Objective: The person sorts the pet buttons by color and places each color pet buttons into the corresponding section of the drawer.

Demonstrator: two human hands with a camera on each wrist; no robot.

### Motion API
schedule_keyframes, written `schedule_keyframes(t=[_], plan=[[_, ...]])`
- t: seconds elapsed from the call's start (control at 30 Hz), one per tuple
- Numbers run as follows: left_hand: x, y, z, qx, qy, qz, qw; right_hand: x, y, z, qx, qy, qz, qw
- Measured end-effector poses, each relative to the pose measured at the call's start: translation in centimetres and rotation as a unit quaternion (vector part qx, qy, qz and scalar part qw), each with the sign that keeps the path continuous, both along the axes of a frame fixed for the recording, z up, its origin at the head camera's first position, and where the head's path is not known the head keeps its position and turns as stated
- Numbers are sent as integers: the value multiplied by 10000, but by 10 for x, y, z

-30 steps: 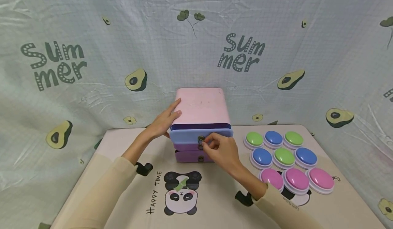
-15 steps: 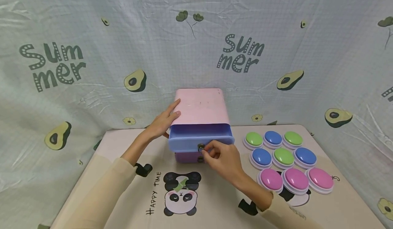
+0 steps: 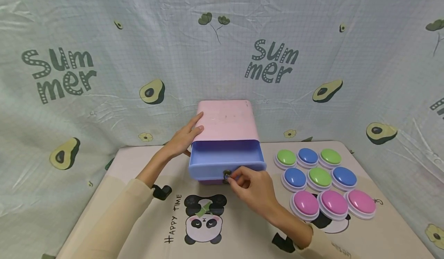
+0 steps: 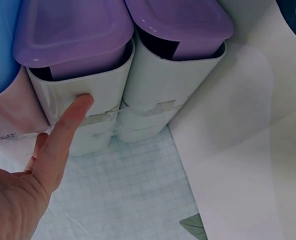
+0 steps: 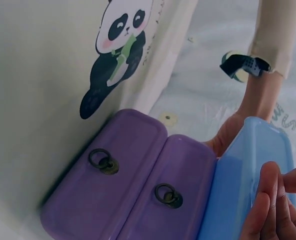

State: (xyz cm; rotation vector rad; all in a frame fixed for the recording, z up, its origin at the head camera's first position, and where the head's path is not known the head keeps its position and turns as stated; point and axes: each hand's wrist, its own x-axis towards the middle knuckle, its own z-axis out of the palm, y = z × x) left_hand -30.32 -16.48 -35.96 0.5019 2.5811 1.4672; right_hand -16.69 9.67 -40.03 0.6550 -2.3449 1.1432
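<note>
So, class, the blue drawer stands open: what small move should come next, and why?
Probably the right hand should let go of the ring it pinches. The blue drawer already stands well out of the stack, its inside in plain view, and the left hand rests against the stack's side, so opening it wider seems unneeded.

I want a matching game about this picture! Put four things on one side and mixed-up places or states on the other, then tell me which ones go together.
Things:
1. blue drawer
2. left hand
3. right hand
4. pink buttons

Places and states:
A. pinching a ring
B. lined up in the nearest row
C. pulled out
D. touching the left side of the drawer stack

Right pairs: 1-C, 2-D, 3-A, 4-B
</note>
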Motion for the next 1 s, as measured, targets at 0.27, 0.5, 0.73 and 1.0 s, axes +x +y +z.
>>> schedule_keyframes(t=[0.27, 0.5, 0.73, 1.0], plan=[[1, -1, -1, 1, 57, -22, 10000, 9, -1, -3, 3, 158, 11, 9999], [2, -1, -2, -14, 89, -21, 10000, 15, -3, -6, 38, 332, -4, 9994], [2, -2, -2, -4, 119, -30, 9999, 19, -4, -9, 26, 431, -13, 9991], [3, -2, -2, -2, 123, -17, 9999, 25, -4, -10, -12, 427, -35, 9991]])
